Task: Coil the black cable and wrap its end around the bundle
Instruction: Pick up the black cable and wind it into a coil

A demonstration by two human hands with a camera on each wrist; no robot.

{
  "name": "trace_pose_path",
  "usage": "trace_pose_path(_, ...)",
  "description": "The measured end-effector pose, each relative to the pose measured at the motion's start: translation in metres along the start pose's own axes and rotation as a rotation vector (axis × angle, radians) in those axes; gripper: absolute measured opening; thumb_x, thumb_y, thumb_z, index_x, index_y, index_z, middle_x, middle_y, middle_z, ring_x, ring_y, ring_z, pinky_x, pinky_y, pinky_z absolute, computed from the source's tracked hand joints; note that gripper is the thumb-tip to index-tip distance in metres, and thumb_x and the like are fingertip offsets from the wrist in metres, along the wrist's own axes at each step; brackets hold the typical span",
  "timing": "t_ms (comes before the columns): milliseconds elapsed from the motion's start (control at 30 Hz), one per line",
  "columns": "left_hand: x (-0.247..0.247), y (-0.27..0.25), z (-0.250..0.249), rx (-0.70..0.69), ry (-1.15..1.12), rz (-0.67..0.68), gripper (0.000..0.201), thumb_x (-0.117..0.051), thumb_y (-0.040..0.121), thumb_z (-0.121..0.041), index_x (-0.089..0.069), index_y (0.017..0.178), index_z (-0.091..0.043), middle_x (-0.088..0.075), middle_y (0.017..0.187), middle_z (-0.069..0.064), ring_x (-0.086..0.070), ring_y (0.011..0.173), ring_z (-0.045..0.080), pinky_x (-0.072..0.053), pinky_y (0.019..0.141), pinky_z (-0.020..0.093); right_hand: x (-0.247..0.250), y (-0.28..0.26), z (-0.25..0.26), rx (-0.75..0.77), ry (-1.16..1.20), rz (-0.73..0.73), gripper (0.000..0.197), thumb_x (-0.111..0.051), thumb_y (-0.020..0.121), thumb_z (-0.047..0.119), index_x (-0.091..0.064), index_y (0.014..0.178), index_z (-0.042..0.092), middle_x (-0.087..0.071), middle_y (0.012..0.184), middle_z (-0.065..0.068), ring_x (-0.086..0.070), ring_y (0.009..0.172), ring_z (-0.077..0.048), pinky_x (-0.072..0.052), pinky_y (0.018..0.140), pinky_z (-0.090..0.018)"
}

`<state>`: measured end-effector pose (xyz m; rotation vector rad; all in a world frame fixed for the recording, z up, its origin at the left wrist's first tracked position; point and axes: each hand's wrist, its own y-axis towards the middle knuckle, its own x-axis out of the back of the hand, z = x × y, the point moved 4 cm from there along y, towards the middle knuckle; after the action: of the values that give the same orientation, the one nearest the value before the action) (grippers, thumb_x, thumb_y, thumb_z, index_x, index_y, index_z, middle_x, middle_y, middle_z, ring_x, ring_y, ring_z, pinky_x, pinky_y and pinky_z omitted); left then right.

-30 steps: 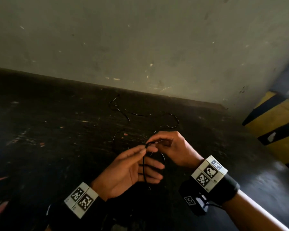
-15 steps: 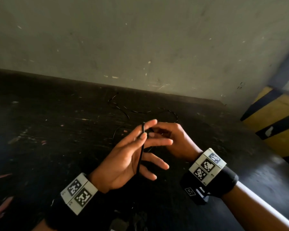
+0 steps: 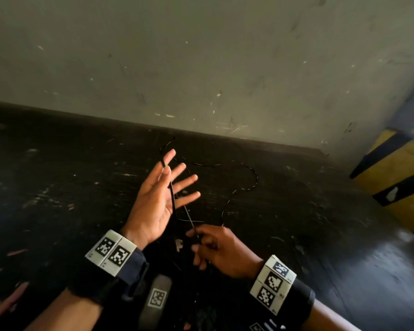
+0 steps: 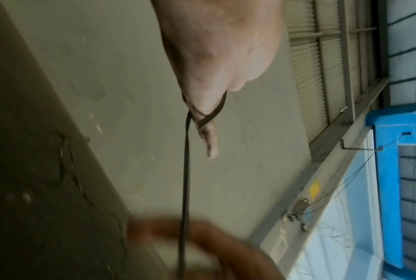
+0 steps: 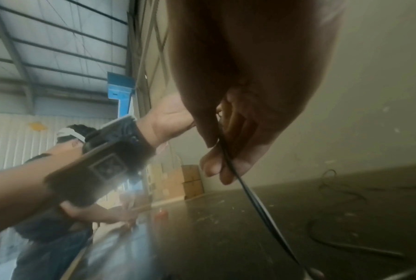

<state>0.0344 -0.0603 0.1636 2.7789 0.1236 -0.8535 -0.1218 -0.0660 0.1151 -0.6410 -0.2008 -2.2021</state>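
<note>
stage: early coiling, first loop only | left hand (image 3: 157, 201) spread flat, black cable (image 3: 171, 192) hooked over a fingertip, running down the palm | right hand (image 3: 221, 253) pinching cable just below left hand | rest of cable slack on worktop (image 3: 58, 187) beyond left hand | left: more loops, end wrap
</note>
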Motion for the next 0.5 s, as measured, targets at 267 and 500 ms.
trace_pose_path(267, 0.041, 0.014, -0.022, -0.169, 0.384, -0.142, 0.030, -0.038, 0.098, -0.038, -0.050, 0.124, -0.049, -0.029, 0.155, 0.004, -0.047, 0.130, 0.019, -0.033, 0.107, 0.058, 0.013, -0.017, 0.027, 0.008, -0.324, 0.174, 0.031, -0.048, 0.097, 0.021, -0.051, 0.127, 0.024, -0.062, 0.069, 0.007, -0.060, 0.054, 0.001, -0.054, 0.056, -0.019)
trace_pose_path(500, 0.059, 0.021, -0.028, -0.202, 0.385, -0.148, 0.036, -0.033, 0.100, -0.032, -0.043, 0.132, -0.044, -0.015, 0.160, -0.005, -0.040, 0.135, 0.027, -0.045, 0.097, 0.057, 0.043, -0.019, 0.068, 0.269, -0.580, 0.021, 0.023, -0.050, 0.095, 0.021, -0.061, 0.116, 0.019, -0.060, 0.083, 0.019, -0.058, 0.069, 0.012, -0.047, 0.062, -0.008)
